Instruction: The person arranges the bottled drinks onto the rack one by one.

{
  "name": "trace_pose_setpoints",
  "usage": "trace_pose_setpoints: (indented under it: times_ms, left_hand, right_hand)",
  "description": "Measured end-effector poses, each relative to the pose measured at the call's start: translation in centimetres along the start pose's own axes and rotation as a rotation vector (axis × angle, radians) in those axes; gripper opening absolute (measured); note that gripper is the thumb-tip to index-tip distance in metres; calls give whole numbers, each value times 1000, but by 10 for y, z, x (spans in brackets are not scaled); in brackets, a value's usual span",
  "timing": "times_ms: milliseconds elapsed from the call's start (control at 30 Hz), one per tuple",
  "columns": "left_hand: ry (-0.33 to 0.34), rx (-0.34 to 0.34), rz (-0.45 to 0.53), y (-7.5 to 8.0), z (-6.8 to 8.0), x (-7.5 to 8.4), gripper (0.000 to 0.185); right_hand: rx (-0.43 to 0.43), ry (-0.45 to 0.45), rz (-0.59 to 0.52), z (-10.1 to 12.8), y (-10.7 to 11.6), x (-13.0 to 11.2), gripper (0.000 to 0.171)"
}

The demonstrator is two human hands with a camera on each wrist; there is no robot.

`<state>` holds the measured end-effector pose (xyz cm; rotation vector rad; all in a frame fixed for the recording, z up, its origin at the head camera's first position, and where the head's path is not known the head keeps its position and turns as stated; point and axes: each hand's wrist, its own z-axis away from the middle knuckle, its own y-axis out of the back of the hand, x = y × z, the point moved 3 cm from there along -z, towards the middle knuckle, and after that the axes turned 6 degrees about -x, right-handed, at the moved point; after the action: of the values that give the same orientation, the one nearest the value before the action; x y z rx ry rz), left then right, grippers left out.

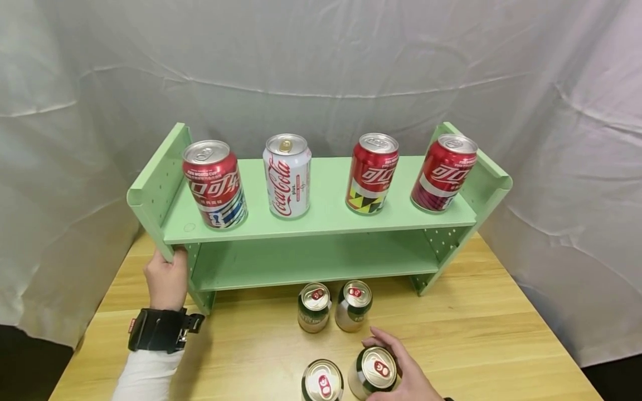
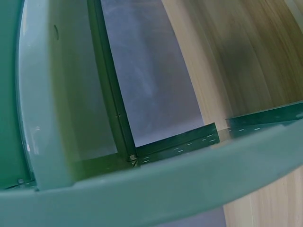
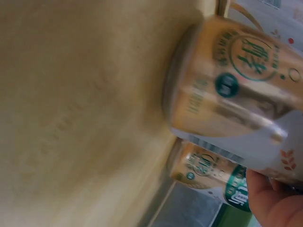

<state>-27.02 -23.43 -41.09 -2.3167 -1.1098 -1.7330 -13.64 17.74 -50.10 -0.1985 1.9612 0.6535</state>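
A green two-tier shelf [image 1: 326, 223] stands on the wooden table [image 1: 476, 340]. On its top board stand three red cola cans [image 1: 215, 184] [image 1: 371, 174] [image 1: 443, 172] and one white cola can [image 1: 287, 176]. My left hand [image 1: 167, 278] grips the shelf's left side panel [image 2: 47, 104]. My right hand [image 1: 401, 370] wraps its fingers around a green-and-silver can [image 1: 373, 372] near the table's front edge. In the right wrist view that can [image 3: 236, 80] fills the frame, with a fingertip [image 3: 272, 198] below it.
Another green can [image 1: 322, 381] stands just left of the held one. Two more green cans [image 1: 314, 307] [image 1: 353, 306] stand in front of the shelf's lower board. White cloth [image 1: 567, 167] hangs behind and beside the table.
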Motion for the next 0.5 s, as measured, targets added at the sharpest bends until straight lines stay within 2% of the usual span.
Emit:
trace_pose_setpoints:
  times_ms: [200, 333, 500]
  left_hand:
    - [-12, 8, -3, -1, -1, 0, 19]
    - [-13, 14, -6, -1, 0, 0, 20]
    - [-16, 21, 5, -3, 0, 0, 19]
  right_hand:
    - [3, 1, -53, 2, -5, 12, 87]
    - [23, 26, -24, 2, -7, 16, 82]
    - [59, -20, -4, 4, -8, 15, 79]
